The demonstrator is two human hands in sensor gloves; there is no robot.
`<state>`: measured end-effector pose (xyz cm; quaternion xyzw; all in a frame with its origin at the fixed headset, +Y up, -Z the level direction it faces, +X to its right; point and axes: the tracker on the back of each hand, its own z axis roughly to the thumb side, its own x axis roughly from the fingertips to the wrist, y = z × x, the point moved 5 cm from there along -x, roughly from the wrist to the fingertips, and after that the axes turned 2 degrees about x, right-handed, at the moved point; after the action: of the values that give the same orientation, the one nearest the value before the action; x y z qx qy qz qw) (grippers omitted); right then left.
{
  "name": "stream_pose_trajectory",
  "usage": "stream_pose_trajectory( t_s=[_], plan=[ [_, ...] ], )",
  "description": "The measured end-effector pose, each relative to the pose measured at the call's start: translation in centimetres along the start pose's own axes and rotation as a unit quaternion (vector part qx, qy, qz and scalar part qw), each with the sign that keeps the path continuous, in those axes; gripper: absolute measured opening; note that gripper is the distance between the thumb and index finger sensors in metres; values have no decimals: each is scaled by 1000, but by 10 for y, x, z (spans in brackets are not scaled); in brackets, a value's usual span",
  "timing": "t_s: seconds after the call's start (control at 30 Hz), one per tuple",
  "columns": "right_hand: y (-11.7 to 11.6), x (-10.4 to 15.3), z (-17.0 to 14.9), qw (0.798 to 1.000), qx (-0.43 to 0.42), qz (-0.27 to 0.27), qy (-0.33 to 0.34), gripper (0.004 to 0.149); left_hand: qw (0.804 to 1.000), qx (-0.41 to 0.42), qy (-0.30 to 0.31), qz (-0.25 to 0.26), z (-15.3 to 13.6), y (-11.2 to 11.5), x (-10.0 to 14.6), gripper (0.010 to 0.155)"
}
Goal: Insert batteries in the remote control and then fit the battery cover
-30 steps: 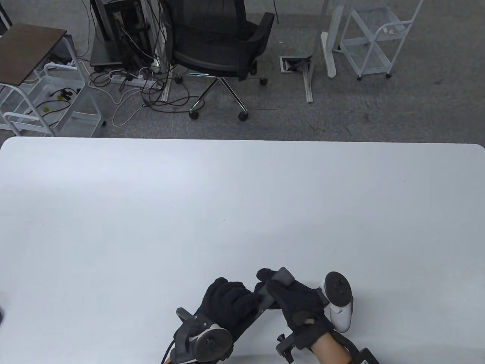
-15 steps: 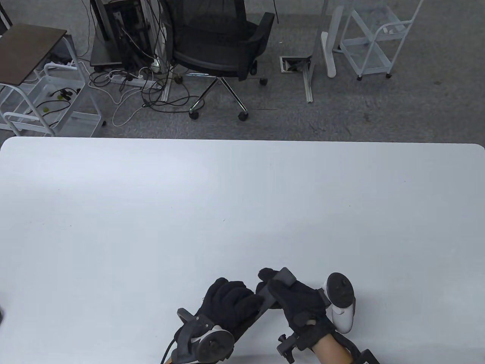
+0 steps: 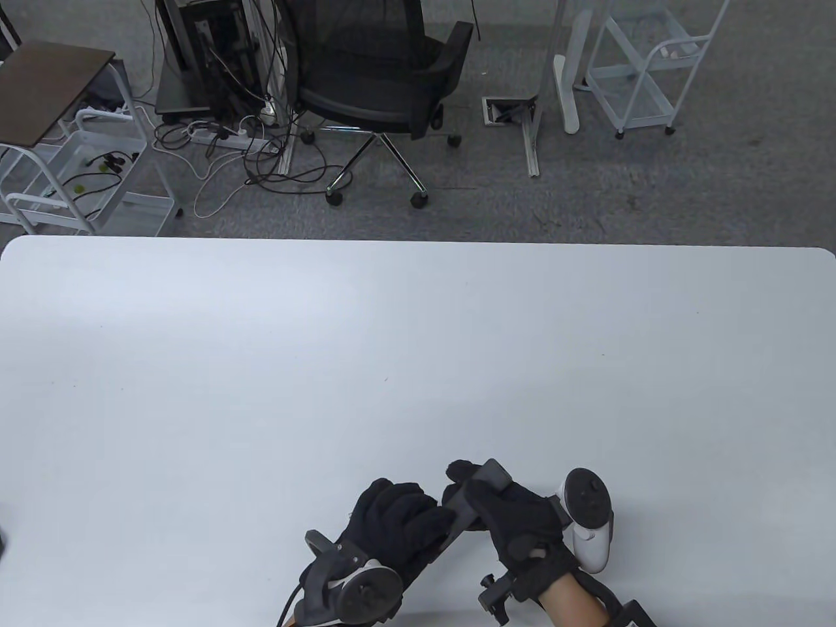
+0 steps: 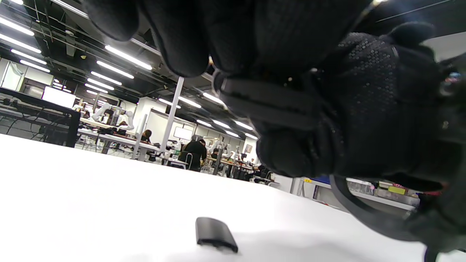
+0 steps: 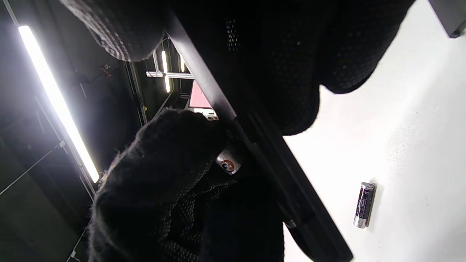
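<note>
Table view: the white worktop (image 3: 418,366) is seen with both hands at its near edge. The remote control (image 3: 486,480) is held above it between the right hand (image 3: 522,522) and the left hand (image 3: 392,522); the fingers of both are clamped on it. A first battery (image 5: 228,164) is judged as being pressed in. The battery cover (image 4: 214,233) and a second battery (image 5: 364,205) lie loose on the worktop. Next, the loose battery is to be picked up.
</note>
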<state>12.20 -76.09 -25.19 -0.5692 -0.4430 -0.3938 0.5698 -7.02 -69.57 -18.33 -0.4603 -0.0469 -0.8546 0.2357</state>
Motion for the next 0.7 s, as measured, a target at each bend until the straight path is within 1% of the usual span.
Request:
stream_pose_trajectory(
  t_s=[0.7],
  plan=[
    [5, 0, 3, 1000, -10, -16, 4, 63, 1000, 14, 3, -11, -2, 2, 0, 55]
  ],
)
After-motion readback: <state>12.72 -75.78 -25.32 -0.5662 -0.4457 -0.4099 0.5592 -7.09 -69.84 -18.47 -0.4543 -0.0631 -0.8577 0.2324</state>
